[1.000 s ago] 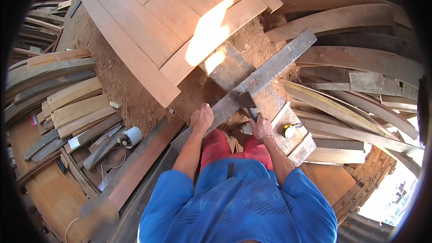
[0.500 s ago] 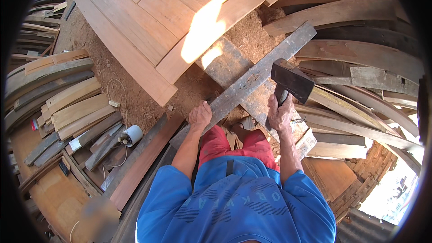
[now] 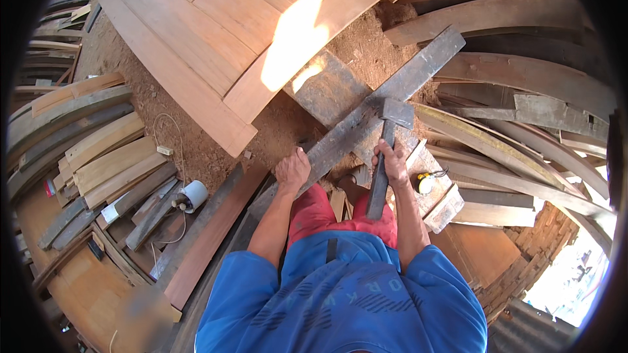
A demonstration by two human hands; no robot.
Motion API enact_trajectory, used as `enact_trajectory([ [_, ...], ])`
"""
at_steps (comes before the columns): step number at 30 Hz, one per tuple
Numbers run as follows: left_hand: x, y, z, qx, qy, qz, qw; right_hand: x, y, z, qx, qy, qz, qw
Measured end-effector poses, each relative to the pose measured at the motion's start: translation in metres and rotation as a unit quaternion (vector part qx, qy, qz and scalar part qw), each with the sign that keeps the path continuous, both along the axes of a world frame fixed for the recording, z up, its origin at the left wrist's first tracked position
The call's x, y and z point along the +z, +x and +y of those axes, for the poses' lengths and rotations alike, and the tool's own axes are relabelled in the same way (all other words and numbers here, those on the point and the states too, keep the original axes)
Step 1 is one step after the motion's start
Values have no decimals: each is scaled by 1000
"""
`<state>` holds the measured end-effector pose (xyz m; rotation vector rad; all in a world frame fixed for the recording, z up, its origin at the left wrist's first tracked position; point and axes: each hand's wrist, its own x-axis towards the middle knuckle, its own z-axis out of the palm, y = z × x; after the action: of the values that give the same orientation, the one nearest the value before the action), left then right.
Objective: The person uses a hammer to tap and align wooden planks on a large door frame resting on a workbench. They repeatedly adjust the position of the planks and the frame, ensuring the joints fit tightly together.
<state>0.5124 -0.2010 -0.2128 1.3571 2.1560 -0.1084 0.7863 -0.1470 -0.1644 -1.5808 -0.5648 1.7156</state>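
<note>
A long, weathered grey plank (image 3: 418, 65) runs diagonally in front of me, from my lap up to the far right. My left hand (image 3: 292, 170) is closed around its left edge, near my knee. In my right hand (image 3: 392, 162) is a heavy sledgehammer (image 3: 398, 112), gripped partway along its dark handle. Its blocky head lies at the plank's right edge, seemingly against it, while the handle's end points back toward my lap. Underneath, a wide, dusty board (image 3: 333, 88) crosses the plank as a support.
A panelled wooden door (image 3: 216, 19) lies ahead, with a bright sun patch on it. Stacked boards (image 3: 523, 82) fill the right side; shorter offcuts (image 3: 111, 157) lie left, near a white cylinder with a cord (image 3: 193, 196). A yellow tape measure (image 3: 425, 183) rests beside my right forearm.
The sledgehammer has come down and to the left, from raised above the plank to its head at the plank's edge. My left hand stays in place.
</note>
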Motion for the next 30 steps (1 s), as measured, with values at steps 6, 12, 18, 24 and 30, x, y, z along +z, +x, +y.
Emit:
enact_trajectory([
  [6, -10, -2, 5, -4, 2, 2, 1000, -25, -22, -1, -168, 14, 11, 986],
  [12, -19, -4, 7, -24, -6, -8, 1000, -22, -20, 7, -99, -36, 11, 994],
  [18, -16, -9, 20, -17, 21, -27, 999, -21, -51, 15, -236, 4, 30, 971],
  [24, -17, -9, 25, -34, 9, -31, 999, -13, -52, 24, -198, -24, 46, 979],
  [30, -16, -13, 29, -32, -54, -29, 998, -15, -82, 24, -228, -36, 20, 973],
])
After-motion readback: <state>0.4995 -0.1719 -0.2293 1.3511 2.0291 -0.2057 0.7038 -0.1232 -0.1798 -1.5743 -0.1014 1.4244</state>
